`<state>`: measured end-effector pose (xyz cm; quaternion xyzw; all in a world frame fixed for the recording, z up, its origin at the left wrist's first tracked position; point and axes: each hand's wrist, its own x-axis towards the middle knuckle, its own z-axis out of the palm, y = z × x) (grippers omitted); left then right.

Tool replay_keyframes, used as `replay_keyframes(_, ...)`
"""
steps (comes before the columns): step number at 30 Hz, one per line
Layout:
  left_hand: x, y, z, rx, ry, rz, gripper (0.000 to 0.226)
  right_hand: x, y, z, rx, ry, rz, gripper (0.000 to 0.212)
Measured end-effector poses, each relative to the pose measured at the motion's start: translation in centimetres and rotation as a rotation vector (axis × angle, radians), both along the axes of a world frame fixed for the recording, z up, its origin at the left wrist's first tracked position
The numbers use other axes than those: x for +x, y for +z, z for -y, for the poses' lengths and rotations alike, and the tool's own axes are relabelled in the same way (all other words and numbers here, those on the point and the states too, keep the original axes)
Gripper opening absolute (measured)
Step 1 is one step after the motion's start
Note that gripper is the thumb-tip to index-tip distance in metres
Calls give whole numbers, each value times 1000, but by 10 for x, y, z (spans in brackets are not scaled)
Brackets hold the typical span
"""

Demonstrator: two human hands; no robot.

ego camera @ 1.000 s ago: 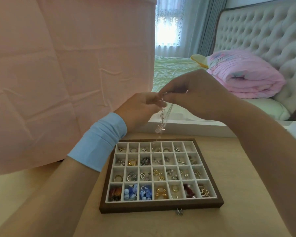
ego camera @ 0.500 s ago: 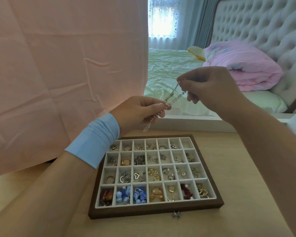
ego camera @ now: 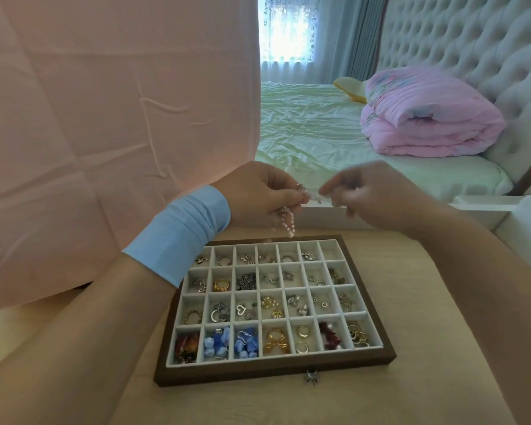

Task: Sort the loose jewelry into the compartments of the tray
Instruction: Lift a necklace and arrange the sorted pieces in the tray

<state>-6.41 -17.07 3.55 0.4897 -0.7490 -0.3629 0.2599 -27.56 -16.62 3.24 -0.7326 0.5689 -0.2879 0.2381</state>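
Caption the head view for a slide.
Sorting jewelry: the left hand and right hand hold a beaded chain above the far edge of the compartment tray.

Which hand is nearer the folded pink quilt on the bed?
Right. Both hands pinch a pink beaded chain above the far edge of the dark wooden tray; the right hand is below-left of the folded pink quilt, the left hand farther left.
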Motion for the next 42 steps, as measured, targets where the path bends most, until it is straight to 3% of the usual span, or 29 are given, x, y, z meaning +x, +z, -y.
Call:
replay_keyframes(3,-10,12,0,-122,5,141,13,-5,-8,-5,107,43,-17,24)
replay_keyframes(8,-30,19,3,-208,-9,198,11,-4,-4,-14,107,70,65,27)
replay_keyframes(11,-37,17,5,-230,5,171,10,-5,-4,-18,160,191,179,20)
replay_keyframes(17,-43,4,9,-232,37,56,7,-15,-25,-7,78,93,226,8)
replay_keyframes(23,-41,-15,13,-223,76,57,6,-21,-34,-3,141,95,167,15)
replay_keyframes(30,-49,-37,12,-99,51,135,10,-23,-48,1,193,85,-28,13)
replay_keyframes(42,-44,-40,15,-104,1,107,5,-26,-36,-2,209,141,-101,6)
